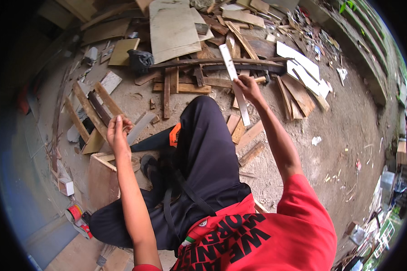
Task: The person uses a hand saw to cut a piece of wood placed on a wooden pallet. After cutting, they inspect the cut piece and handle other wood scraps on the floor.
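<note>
My right hand [248, 88] is closed around the middle of a long, flat white strip [229, 63], which slants upright above the ground in front of my knee. Just beyond that hand lies a hammer [260, 79] with a wooden handle. My left hand [119, 134] is raised with thumb and fingers pinched together; whatever they hold, if anything, is too small to make out. Below it stands a wooden box [103, 178] with an open top edge. A handsaw with an orange handle [174, 134] rests against my bent leg, its dark blade pointing left.
A slatted wooden frame [88, 110] leans at the left. Scrap boards, with a large pale panel [172, 31], pile up ahead. White panels [301, 67] lie at right, near concrete steps [362, 58]. A red spool [74, 210] sits at lower left.
</note>
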### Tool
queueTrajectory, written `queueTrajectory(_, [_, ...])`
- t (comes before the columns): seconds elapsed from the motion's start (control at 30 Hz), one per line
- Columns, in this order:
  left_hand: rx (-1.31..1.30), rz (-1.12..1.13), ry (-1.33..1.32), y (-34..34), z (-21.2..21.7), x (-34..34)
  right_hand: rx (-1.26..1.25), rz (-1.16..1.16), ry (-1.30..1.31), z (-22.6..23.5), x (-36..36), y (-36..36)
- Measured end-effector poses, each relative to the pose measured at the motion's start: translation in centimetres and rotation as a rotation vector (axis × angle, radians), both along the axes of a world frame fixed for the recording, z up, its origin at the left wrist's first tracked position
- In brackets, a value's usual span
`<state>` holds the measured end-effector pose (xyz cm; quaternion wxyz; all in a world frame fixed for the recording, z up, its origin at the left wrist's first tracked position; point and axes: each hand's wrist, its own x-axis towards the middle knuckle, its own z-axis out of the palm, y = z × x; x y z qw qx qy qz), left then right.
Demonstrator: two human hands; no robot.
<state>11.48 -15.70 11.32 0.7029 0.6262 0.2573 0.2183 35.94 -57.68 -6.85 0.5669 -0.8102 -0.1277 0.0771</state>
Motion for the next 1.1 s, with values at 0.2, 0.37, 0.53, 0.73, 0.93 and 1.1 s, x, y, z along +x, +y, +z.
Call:
queueTrajectory(0.2, [0.041, -0.133, 0.207, 2.3, 0.6, -0.5, 0.34, 0.246, 0.377, 17.3, -7.0, 12.2])
queueTrajectory(0.37, [0.49, -0.569, 0.381, 6.8, 4.1, -2.6, -0.04, 0.344, 0.168, 9.4, -12.9, 21.1])
queueTrajectory(0.53, [0.712, -0.463, 0.646, 12.2, 9.9, -7.4, -0.081, 0.343, -0.213, 7.9, -12.5, 34.6])
queueTrajectory(0.73, [0.759, -0.311, 0.638, 11.7, 11.6, -11.2, -0.129, 0.338, -0.248, 1.1, -5.6, 46.4])
queueTrajectory(0.93, [0.752, -0.33, 0.879, 11.9, 11.4, -16.2, -0.121, 0.369, -0.251, -1.6, -3.8, 51.4])
queueTrajectory(1.1, [0.762, -0.323, 0.888, 13.0, 10.4, -17.0, -0.191, 0.304, -0.162, -1.8, -4.1, 51.2])
